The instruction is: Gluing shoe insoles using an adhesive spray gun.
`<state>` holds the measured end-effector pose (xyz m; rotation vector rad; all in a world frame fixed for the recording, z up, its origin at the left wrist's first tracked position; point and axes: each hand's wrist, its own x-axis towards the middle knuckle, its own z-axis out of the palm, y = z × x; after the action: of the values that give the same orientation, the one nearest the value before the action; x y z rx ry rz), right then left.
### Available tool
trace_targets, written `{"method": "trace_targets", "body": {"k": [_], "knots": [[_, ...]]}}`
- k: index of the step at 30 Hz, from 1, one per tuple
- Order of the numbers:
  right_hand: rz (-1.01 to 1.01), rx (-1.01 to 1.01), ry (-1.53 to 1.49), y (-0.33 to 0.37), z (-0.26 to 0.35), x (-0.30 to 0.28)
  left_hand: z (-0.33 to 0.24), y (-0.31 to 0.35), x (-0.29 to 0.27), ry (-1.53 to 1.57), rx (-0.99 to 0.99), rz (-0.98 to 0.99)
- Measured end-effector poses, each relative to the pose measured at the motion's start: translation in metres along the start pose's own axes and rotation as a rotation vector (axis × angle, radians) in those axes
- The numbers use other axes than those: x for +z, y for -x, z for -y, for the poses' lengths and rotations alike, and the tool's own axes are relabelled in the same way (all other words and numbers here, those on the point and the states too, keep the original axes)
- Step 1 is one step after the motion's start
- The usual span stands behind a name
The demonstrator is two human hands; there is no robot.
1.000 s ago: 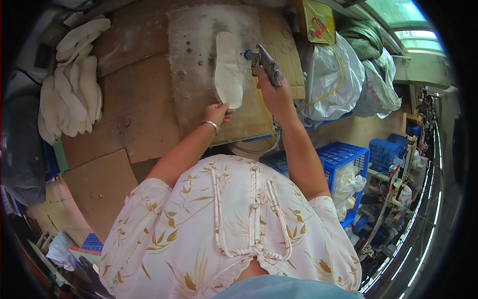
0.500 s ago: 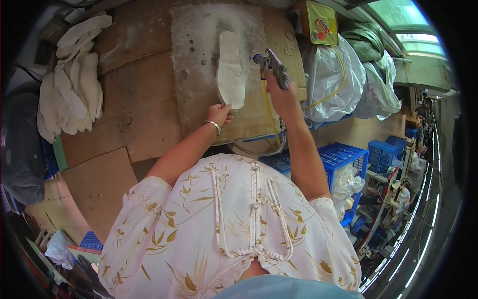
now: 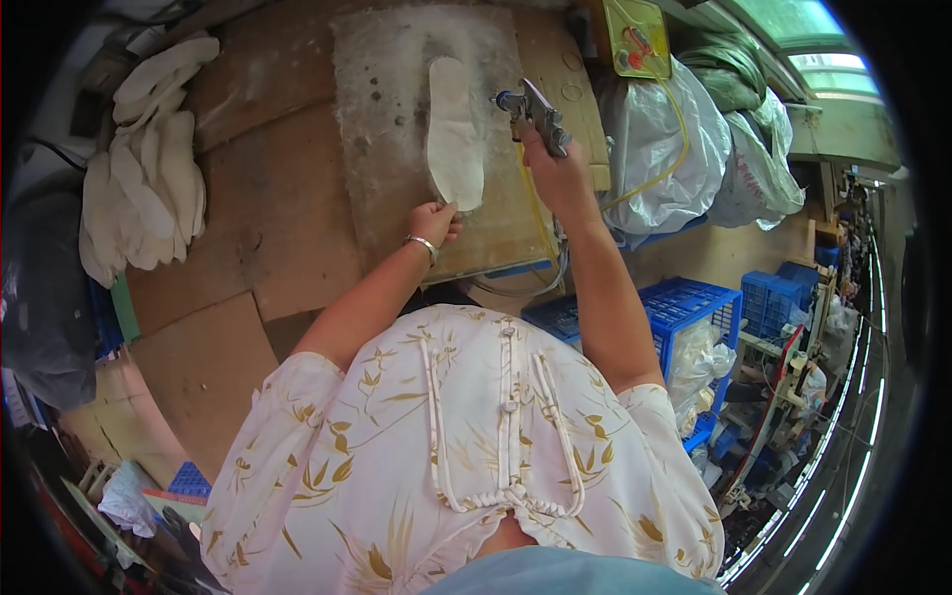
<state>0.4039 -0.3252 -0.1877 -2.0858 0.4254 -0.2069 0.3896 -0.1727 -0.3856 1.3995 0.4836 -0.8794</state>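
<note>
A white insole lies lengthwise on a stained, glue-crusted board. My left hand pinches the insole's near end between thumb and fingers. In my right hand is a metal spray gun, gripped by its handle, with the blue-ringed nozzle pointing left toward the upper part of the insole. The gun stays apart from the insole, to its right. A yellow hose hangs below the gun. Whether a finger presses the trigger cannot be made out.
A pile of white insoles rests at the far left on brown cardboard. A yellow can stands at the back right, beside white plastic bags. Blue crates stand low at the right.
My right hand has moved the spray gun slightly up and left, toward the insole's far part. The left hand keeps its pinch on the near end.
</note>
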Motion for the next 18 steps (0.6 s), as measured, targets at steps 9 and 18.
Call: {"method": "trace_targets", "body": {"k": [9, 18], "knots": [[0.118, 0.069, 0.054, 0.017, -0.001, -0.002, 0.002, -0.002, 0.002, 0.016, 0.018, -0.006], [0.205, 0.126, 0.0, 0.046, -0.009, -0.011, 0.001, 0.001, 0.002, 0.012, 0.014, -0.02]]}}
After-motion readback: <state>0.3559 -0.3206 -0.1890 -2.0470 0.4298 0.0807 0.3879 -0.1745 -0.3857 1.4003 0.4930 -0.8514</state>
